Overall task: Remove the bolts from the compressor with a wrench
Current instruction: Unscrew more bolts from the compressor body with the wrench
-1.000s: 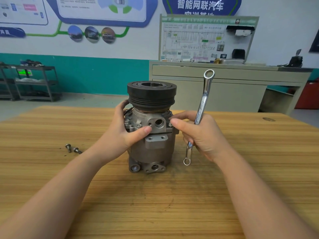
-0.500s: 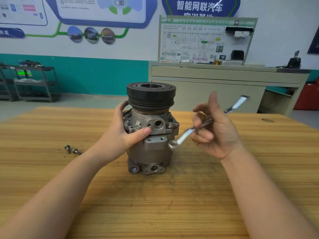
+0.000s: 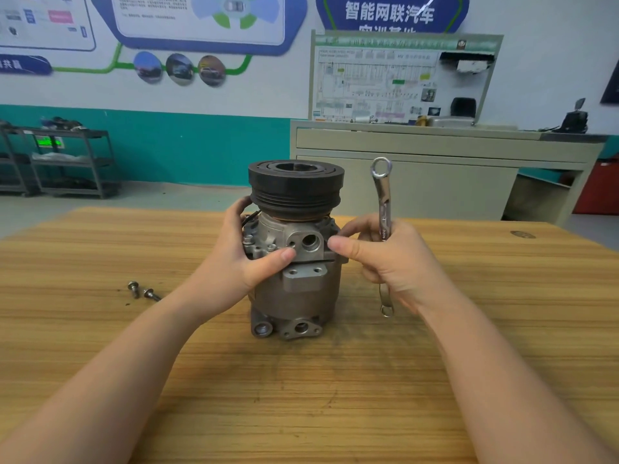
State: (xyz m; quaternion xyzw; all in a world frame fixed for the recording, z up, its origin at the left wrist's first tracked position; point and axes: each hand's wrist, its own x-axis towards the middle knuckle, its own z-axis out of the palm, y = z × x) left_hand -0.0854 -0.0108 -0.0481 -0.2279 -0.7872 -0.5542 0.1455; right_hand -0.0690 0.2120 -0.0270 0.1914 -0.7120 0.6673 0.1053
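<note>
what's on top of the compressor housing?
A black pulley sits on top of the compressor, with an open threaded bore at its centre. The bore's depth is hidden in shadow.

My left hand (image 3: 248,262) grips the upright compressor (image 3: 296,249); my right hand (image 3: 392,259) holds the wrench (image 3: 383,195) upright, thumb seemingly touching the housing.

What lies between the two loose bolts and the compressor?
In the head view, the left forearm crosses over bare table between bolts and compressor.
</note>
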